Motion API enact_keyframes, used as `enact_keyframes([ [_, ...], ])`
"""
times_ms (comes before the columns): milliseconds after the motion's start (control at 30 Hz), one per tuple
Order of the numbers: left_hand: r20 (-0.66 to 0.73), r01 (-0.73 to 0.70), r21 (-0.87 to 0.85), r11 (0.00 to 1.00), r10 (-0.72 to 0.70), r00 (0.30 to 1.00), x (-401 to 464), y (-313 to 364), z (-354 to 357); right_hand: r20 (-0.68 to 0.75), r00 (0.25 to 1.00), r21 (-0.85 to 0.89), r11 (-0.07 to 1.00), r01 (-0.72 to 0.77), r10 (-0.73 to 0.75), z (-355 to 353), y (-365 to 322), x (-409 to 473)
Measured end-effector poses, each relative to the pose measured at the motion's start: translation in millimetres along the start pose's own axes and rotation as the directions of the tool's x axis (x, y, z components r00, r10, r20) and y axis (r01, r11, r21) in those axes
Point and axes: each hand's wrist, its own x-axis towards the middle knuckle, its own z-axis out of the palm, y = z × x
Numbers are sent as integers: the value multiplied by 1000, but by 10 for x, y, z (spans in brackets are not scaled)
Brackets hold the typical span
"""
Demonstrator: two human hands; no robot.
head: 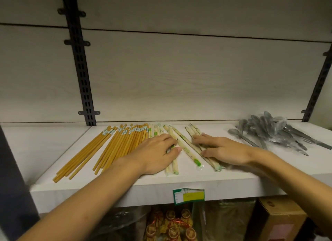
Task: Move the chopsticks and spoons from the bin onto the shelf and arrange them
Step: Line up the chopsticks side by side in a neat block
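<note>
White laminate makes up the shelf (pixel 53 151) in front of you, backed by pale wood-grain panels and two black slotted uprights (pixel 81 66), one left of centre and one at the far right edge. A green and yellow price tag (pixel 188 196) hangs on the front lip of the shelf, and below it you can make out bagged goods and a brown cardboard box (pixel 280 221).

On the left part of the shelf lie the bare wooden chopsticks (pixel 115 147), fanned out with their banded ends toward the back wall. Just beside them on the right lie the paper-wrapped chopsticks (pixel 186 147), printed in green, some spread at angles. At the far right sits a heap of grey spoons (pixel 269 131) in clear plastic, with one loose spoon at its left edge.

Your left hand (pixel 156 152) lies flat, palm down, on the wrapped chopsticks next to the wooden ones, its grip spread and closed around nothing. Your right hand (pixel 222 151) likewise presses flat with fingers extended on another group of wrapped chopsticks, grasping none.

Bare shelf shows at the far left, and between your right hand and the spoons.
</note>
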Motion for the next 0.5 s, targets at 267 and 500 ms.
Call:
enact_keyframes([
  [267, 137, 14, 11, 1000, -15, 990, -34, 40, -43, 107, 992, 31, 998, 57, -60, 33, -63, -59],
  [500, 45, -51, -1, 999, 51, 998, -63, 94, -70, 33, 996, 94, 993, 75, -78, -75, -1, -116],
])
